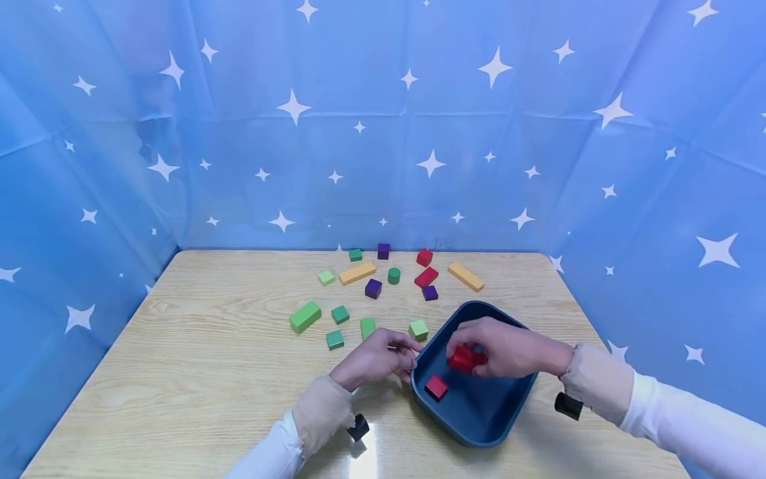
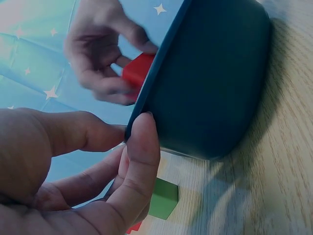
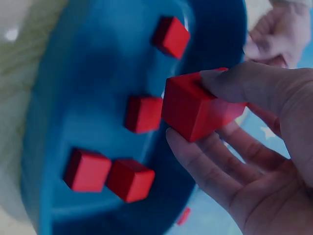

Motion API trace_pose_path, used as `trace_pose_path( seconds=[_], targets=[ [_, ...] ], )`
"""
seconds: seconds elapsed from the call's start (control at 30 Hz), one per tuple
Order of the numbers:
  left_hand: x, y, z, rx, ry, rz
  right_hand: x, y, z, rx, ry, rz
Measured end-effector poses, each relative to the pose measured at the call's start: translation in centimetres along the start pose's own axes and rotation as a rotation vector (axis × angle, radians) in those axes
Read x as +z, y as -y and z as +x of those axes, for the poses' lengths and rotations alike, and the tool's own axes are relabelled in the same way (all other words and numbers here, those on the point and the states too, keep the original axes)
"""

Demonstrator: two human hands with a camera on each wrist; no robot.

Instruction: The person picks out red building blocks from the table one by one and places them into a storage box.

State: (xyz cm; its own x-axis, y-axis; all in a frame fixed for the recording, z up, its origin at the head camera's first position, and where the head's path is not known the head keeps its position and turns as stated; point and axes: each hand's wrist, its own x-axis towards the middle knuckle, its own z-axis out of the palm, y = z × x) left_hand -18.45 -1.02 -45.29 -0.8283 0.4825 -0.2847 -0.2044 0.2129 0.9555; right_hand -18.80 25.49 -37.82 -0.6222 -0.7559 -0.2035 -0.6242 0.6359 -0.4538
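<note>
My right hand (image 1: 499, 344) grips a red block (image 3: 188, 105) between thumb and fingers, over the inside of a dark blue plastic bin (image 1: 485, 416). Below it in the right wrist view, several smaller red blocks (image 3: 89, 170) lie spread on the bin's floor; in the head view one red block (image 1: 436, 387) shows near the left wall, the others being hidden behind the hand. My left hand (image 1: 380, 356) pinches the bin's rim at its left side. Seen from the left wrist, its thumb and a finger (image 2: 142, 142) meet across that rim.
Green blocks (image 1: 306, 317) lie on the wooden table (image 1: 197, 372) left of the bin. Farther back are purple cubes (image 1: 374, 288), a green cylinder (image 1: 393, 275), yellow-orange bars (image 1: 465, 276) and two red blocks (image 1: 426, 277). A blue starred curtain (image 1: 359, 153) encloses the back and sides.
</note>
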Motion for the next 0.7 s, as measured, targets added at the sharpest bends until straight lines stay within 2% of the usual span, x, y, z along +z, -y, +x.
trace_pose_path(
  seconds=[0.2,0.43,0.7],
  targets=[
    [-0.1,0.0,0.0,0.000,0.008,-0.002,1.6,0.5,-0.1,-0.006,0.091,0.026],
    [0.0,0.0,0.1,0.007,0.009,-0.005,3.4,0.8,-0.2,0.046,0.183,0.092],
    [-0.1,0.0,0.1,-0.005,0.004,-0.004,4.7,0.9,-0.2,0.071,0.219,0.091]
  ],
)
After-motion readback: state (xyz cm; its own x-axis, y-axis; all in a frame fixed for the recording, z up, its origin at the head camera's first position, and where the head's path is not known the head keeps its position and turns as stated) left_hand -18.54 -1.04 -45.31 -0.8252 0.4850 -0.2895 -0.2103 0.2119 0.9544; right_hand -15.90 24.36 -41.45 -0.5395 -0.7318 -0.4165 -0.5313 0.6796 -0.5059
